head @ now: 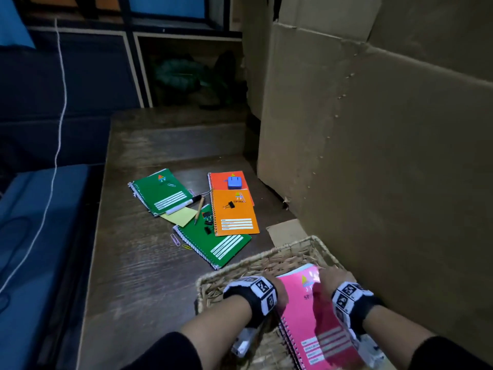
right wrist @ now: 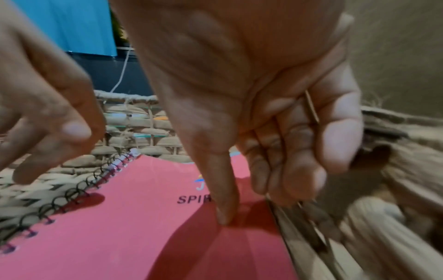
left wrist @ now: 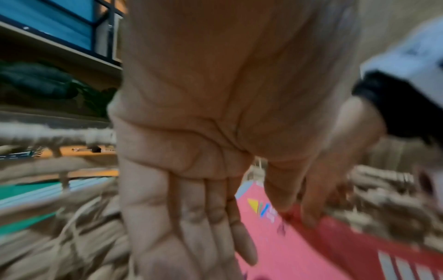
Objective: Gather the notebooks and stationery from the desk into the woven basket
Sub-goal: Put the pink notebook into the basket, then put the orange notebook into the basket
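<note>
Pink spiral notebook (head: 312, 316) lying inside woven basket (head: 266, 259) at near right of desk (head: 133, 276), glossy cover up, black wire coil along left edge, right edge close against basket's right wall. Right hand (head: 330, 276) over far right corner: thumb tip pressing on cover, remaining fingers curled below right edge, grasping notebook. Left hand (left wrist: 191, 189) released, fingers straight, hovering above basket floor just left of coil, not touching notebook. Basket rectangular, coarse plaited fibre, thick braided rim; bare floor strip left of notebook. Tall cardboard box (head: 373, 129) just beside basket on right, closing that side. Farther out on dark wood-grain desk: two green notebooks (head: 162, 190) (head: 213, 241), orange notebook (head: 234, 214) overlapping red-orange notebook (head: 221, 177), blue adapter (head: 234, 182) on the latter, yellow sticky pad (head: 181, 215), marker (head: 184, 204), pen (head: 199, 209), binder clips (head: 229, 205), loose paper clips (head: 174, 239). Open desk surface at left and far.
</note>
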`<action>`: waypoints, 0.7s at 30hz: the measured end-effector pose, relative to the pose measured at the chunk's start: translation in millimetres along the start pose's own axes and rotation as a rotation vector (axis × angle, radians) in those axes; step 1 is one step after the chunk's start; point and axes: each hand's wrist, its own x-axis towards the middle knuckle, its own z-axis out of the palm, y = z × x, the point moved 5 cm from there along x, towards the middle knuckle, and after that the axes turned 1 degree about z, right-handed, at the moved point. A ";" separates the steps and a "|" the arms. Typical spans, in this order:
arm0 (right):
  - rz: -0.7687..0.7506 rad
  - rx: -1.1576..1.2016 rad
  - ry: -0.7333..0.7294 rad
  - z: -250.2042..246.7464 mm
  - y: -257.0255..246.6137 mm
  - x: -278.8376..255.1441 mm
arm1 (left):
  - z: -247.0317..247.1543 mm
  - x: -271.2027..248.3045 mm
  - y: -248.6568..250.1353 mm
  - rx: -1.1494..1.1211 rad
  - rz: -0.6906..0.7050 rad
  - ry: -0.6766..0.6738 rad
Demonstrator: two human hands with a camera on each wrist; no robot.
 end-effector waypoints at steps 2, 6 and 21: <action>-0.024 -0.037 -0.019 -5.1 -2.0 -2.0 | -21.2 -16.3 0.7 -0.070 0.020 -0.021; -0.067 -0.006 -0.128 -49.1 -11.2 -10.4 | -60.3 -50.7 -22.5 -0.180 0.061 -0.096; -0.349 0.959 -0.173 -237.9 -147.1 43.8 | -170.0 -52.2 -217.5 -0.383 -0.148 0.326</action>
